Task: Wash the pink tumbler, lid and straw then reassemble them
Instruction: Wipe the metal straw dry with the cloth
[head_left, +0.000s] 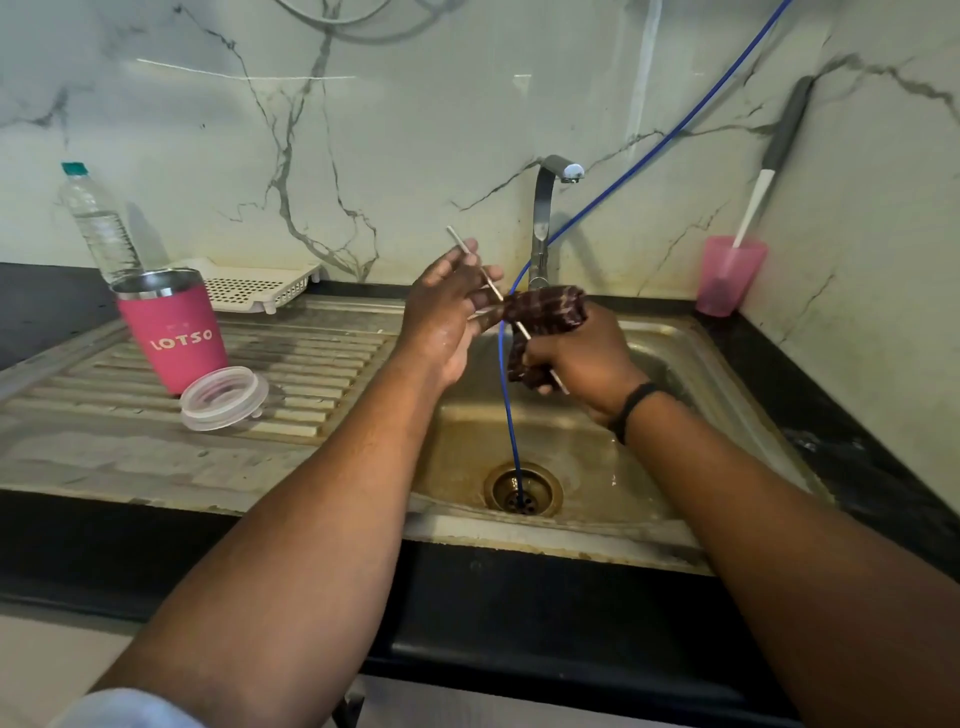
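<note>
Straw (485, 280) is mid-air over the sink basin (675, 353), running diagonally from far-left to near-right. Thin, rigid, looks like metal. Light, stiff, won't flex, but likely slick when wet and easy to drop toward the drain (523, 488).

Left hand (447, 317): fingers mostly straight, straw lying across the fingertips near its far end. Looks like a light steadying touch; can't tell if the thumb pinches it.

Right hand (582, 358): fingers curled around a dark checked cloth (545, 317) wrapped over the straw's near half, with the near tip poking out below the hand.

Handling call: grip the straw through the cloth, since that gives friction, and keep the other hand near the exposed end so it can't pivot or slide out.

Pink tumbler (174, 332) stands upright on the drainboard (311, 364) to the left, open top, steel rim. Probably a rigid double-wall body, moderate weight, best held around the mid-body. Clear lid (224, 397) lies just near-right of the tumbler base, apparently touching it; light plastic, so take it by the rim.

Faucet (545, 208): no water stream visible. Blue hose (506, 395) drops into the drain.
</note>
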